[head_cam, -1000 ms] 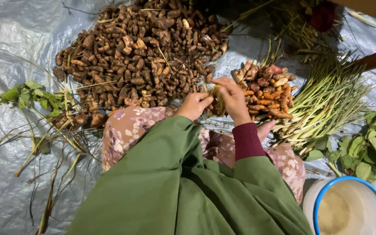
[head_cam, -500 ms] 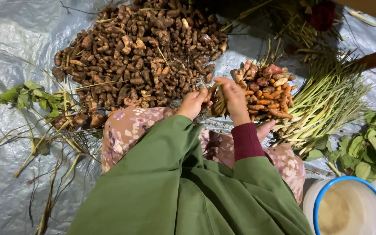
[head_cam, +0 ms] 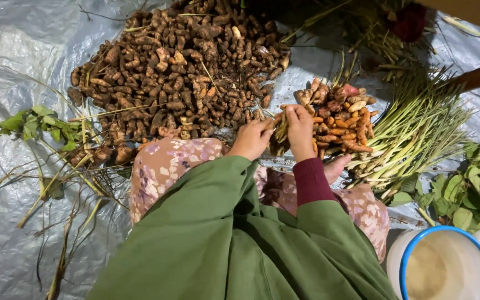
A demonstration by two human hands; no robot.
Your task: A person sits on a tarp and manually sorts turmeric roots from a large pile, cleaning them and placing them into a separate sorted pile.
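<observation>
From the head camera I look straight down over my green sleeves and flowered lap onto a grey plastic sheet [head_cam: 23, 50]. My left hand [head_cam: 251, 139] and right hand [head_cam: 300, 130] meet just above my knees, and both close their fingers around one clump of roots [head_cam: 278, 135] held between them; the left fingers curl against its near side, the right fingers wrap over its top. The clump sits in the air between the big brown pile of roots [head_cam: 179, 72] ahead on my left and the small heap of cleaned orange roots [head_cam: 337, 114] ahead on my right, almost touching the small heap. Just beside that heap, further right, lies a bundle of pale green stalks [head_cam: 418, 133], fanned out on the sheet. Leafy stems [head_cam: 34, 122] lie scattered to my left, and more green leaves [head_cam: 476, 183] sit at the right edge. A white bucket with a blue rim [head_cam: 445, 266] stands by my right knee.
</observation>
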